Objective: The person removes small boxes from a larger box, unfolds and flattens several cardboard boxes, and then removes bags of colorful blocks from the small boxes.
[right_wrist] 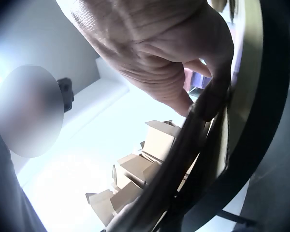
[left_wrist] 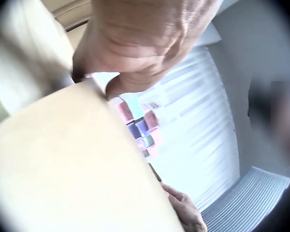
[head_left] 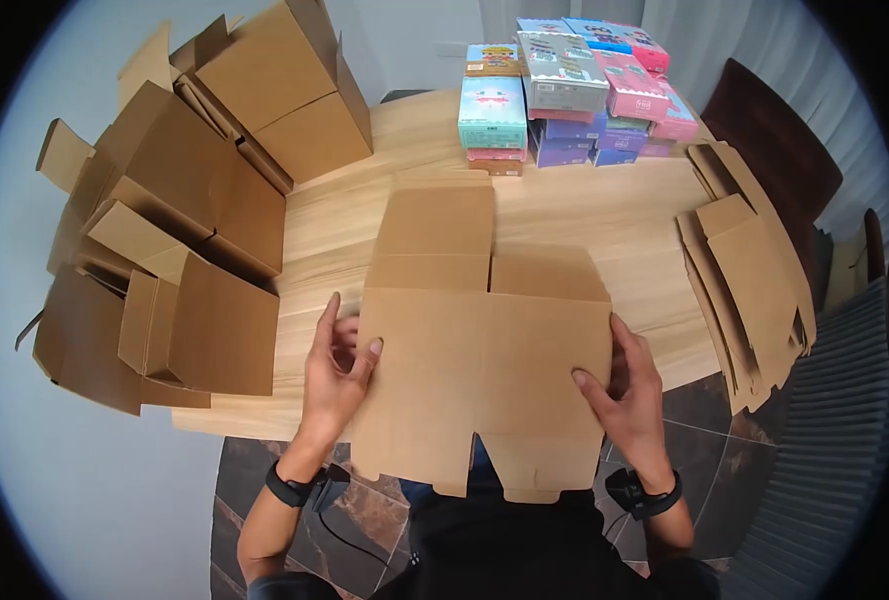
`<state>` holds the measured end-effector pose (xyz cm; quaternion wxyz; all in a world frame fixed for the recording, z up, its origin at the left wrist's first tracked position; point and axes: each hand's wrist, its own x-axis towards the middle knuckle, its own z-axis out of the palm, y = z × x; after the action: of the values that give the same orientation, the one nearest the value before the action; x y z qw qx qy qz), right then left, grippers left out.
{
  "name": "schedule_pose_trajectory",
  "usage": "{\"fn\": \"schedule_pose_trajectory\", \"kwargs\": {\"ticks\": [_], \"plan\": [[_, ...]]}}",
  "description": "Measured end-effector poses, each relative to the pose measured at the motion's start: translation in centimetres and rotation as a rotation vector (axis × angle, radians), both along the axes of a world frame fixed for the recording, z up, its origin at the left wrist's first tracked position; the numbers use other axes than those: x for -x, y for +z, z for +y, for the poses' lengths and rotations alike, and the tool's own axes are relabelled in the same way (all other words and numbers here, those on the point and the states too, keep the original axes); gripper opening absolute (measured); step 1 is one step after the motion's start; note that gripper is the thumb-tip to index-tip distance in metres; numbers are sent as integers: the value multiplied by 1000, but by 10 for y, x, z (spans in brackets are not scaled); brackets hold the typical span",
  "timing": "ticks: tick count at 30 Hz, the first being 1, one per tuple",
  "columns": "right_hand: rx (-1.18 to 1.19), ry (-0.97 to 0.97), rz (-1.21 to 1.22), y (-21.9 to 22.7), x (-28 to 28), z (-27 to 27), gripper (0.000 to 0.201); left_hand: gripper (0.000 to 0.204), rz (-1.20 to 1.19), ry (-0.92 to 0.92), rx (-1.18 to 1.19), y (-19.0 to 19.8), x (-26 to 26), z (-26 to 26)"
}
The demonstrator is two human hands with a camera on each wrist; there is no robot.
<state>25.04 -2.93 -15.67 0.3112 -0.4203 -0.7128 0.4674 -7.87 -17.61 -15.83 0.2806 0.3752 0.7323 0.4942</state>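
A flattened cardboard box (head_left: 480, 365), brown and with its flaps spread out, lies in front of me over the near table edge. Its lower flaps overhang my lap. At its left edge my left hand (head_left: 335, 385) holds the cardboard, thumb on the upper face and the other fingers partly hidden beside it. My right hand (head_left: 633, 400) grips the opposite edge, its thumb also on top. In the right wrist view, the right hand (right_wrist: 169, 53) pinches the cardboard edge between thumb and fingers. The left wrist view shows the left hand (left_wrist: 140, 43) at the board's edge.
Several opened cardboard boxes (head_left: 215, 190) crowd the table's left side. Colourful printed boxes (head_left: 565, 85) are stacked at the back. More flattened cardboard (head_left: 750, 260) lies at the right edge of the wooden table (head_left: 330, 225). A dark chair (head_left: 775, 140) stands behind it.
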Motion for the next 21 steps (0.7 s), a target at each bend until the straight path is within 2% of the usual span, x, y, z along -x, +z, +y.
{"fn": "schedule_pose_trajectory", "kwargs": {"ticks": [1, 2, 3, 4, 5, 6, 7, 9, 10, 13, 14, 15, 17, 18, 20, 21], "plan": [[-202, -1, -162, 4, 4, -1, 73, 75, 421, 8, 99, 5, 1, 0], [-196, 0, -169, 2, 8, -1, 73, 76, 645, 0, 162, 12, -4, -1], [-315, -80, -283, -1, 13, -2, 72, 76, 642, -6, 166, 12, -6, -4], [-435, -162, -397, -2, 18, -2, 71, 81, 378, -70, 126, 10, -8, -9], [-434, -164, -403, -1, 22, -1, 71, 86, 110, -129, 86, 9, -11, -16], [-334, -95, -338, 1, 25, 0, 68, 93, 241, -177, 137, 17, -14, -27], [-238, -25, -273, 3, 28, 1, 65, 93, 231, -175, 137, 12, -20, -42], [-280, 16, -243, 7, 40, 0, 59, 99, 206, -50, 96, 4, -33, -76], [-297, 66, -183, 4, 46, 6, 56, 107, 269, -55, 180, 8, -37, -88], [-283, 121, -77, -5, 56, 16, 50, 118, 259, -102, 150, 34, -44, -90], [-139, 87, -55, -6, 56, 18, 49, 129, 175, -139, 158, 48, -45, -90], [1, 50, -35, -6, 58, 20, 48, 129, 172, -121, 154, 55, -49, -93], [-70, 58, -5, -8, 61, 20, 46, 135, 376, -357, 233, 60, -56, -94], [-68, 53, -26, -6, 61, 20, 46, 131, 456, -368, 335, 57, -62, -94], [-65, 53, -48, -6, 64, 20, 45, 126, 489, -368, 335, 50, -58, -92], [-257, 67, -96, -10, 66, 23, 45, 122, 521, -374, 336, 46, -56, -91]]}}
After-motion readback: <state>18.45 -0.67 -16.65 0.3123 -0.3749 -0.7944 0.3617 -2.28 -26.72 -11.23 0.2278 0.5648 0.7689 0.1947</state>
